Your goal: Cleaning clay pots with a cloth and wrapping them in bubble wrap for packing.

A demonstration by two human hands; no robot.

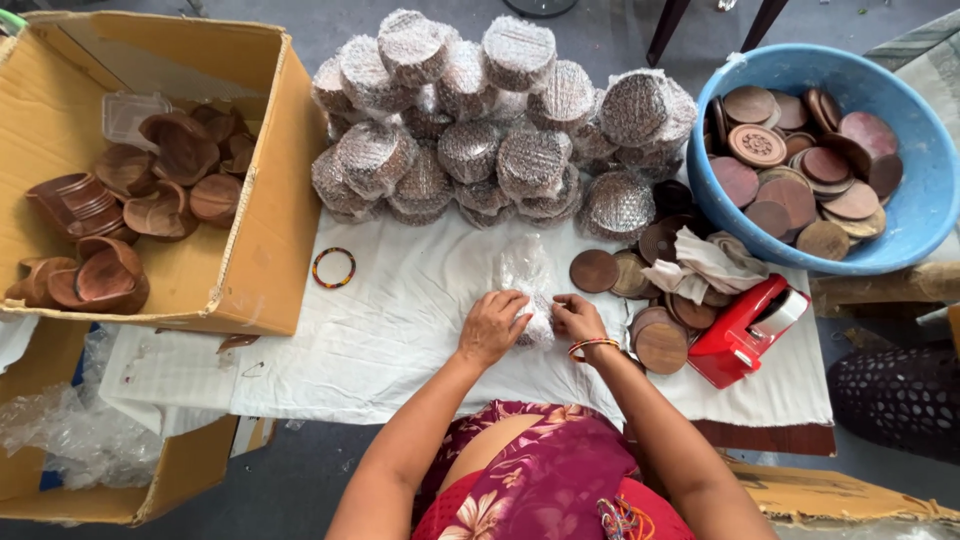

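- Two hands, left hand (492, 326) and right hand (578, 318), fingers closed on one bubble-wrap bundle (527, 285) mid-table.
- Roughly twenty wrapped bundles (480, 120) stacked far.
- One blue tub (925, 215) right, one red tape dispenser (745, 330), one bangle (334, 268), one cardboard box (265, 200) left.

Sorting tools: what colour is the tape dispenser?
Red tape dispenser, seen in the head view.

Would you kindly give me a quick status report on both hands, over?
Left hand and right hand both gripping the bubble-wrapped bundle on white cloth. Loose wooden discs and red tape dispenser just beside the right hand.
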